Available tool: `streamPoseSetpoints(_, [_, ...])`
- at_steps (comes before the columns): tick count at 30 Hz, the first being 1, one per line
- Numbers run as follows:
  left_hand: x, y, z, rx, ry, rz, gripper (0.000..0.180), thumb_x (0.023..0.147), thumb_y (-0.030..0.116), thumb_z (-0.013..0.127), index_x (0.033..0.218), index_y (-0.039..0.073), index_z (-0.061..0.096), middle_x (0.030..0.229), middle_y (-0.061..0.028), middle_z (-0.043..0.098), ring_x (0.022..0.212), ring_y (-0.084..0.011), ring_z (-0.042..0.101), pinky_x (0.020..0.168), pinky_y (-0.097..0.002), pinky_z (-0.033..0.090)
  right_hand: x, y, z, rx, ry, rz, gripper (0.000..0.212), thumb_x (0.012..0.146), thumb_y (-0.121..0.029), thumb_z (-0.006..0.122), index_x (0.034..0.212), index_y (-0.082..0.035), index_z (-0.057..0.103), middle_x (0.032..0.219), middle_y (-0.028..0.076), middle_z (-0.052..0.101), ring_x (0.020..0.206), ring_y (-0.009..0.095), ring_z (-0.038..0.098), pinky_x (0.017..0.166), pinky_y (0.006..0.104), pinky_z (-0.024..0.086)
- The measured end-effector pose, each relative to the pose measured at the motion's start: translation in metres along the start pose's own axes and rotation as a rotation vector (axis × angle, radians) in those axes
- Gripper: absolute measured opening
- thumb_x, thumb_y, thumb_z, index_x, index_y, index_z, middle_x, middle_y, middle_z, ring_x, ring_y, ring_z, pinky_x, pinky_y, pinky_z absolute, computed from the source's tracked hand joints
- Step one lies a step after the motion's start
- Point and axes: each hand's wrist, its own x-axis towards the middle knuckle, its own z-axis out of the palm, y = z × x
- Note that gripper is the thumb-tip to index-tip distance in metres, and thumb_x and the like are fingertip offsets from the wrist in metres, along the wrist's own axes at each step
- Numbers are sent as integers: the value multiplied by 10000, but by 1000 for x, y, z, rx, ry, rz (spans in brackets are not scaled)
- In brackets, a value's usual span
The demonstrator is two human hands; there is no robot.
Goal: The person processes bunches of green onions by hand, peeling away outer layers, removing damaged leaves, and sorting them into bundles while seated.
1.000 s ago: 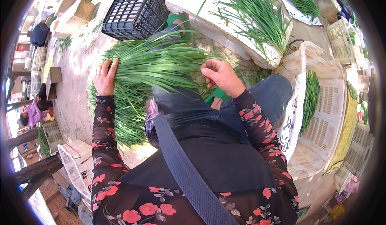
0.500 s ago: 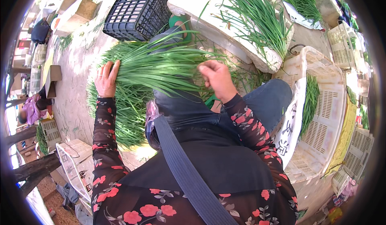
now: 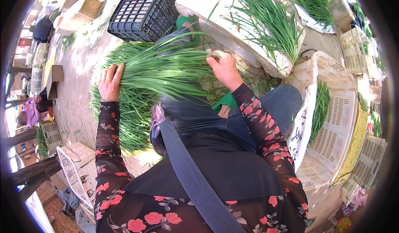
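Observation:
A loose bunch of long green chives (image 3: 170,73) lies across my left thigh, its leaf tips fanning toward the right. My left hand (image 3: 109,83) is closed over the bunch's left end, thumb on the near side. At the tip end, my right hand (image 3: 226,70) pinches a few leaf tips between thumb and forefinger. Beneath and to the left is a big pile of chives (image 3: 124,125), partly covered by the held bunch.
Ahead stands a black plastic crate (image 3: 143,14). A white foam slab (image 3: 199,2) bears another bunch of chives (image 3: 270,25). To my right is a large white plastic basket (image 3: 332,137) with chives inside; a smaller white crate (image 3: 77,166) sits at the left.
My right hand has shifted slightly and turned, and its fingertips now meet the leaf tips. My left hand keeps its place on the bunch.

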Motion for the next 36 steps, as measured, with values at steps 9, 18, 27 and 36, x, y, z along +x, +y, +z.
streamPoseSetpoints(9, [-7,3,3,10,11,-24,569,695,-23,571,1226,181,612,1098,-35,596,973,-230,583,841,-367,459,-48,-26,-42,626,-368,330,214,899,-165,625,965,33,673,761,17,644,616,80,555,572,231,451])
streamPoseSetpoints(18, [-5,3,3,22,14,-26,575,683,-52,572,1209,174,623,1079,-31,593,958,-222,581,851,-362,459,-42,-14,-3,633,-200,405,244,870,-131,643,1012,67,661,851,59,689,735,103,587,694,267,482])
streamPoseSetpoints(27, [-7,5,4,-12,13,-31,588,675,-56,572,1217,165,619,1077,-38,600,943,-227,584,833,-362,459,-39,-22,-11,605,-263,431,198,862,-123,663,952,54,672,845,43,676,742,89,568,691,255,466])
streamPoseSetpoints(36, [-8,4,6,-3,10,-35,581,683,-53,564,1221,163,617,1084,-37,604,956,-229,586,837,-371,459,-37,-4,20,609,-285,305,224,866,-105,662,1030,48,654,910,45,672,815,95,581,748,244,463])
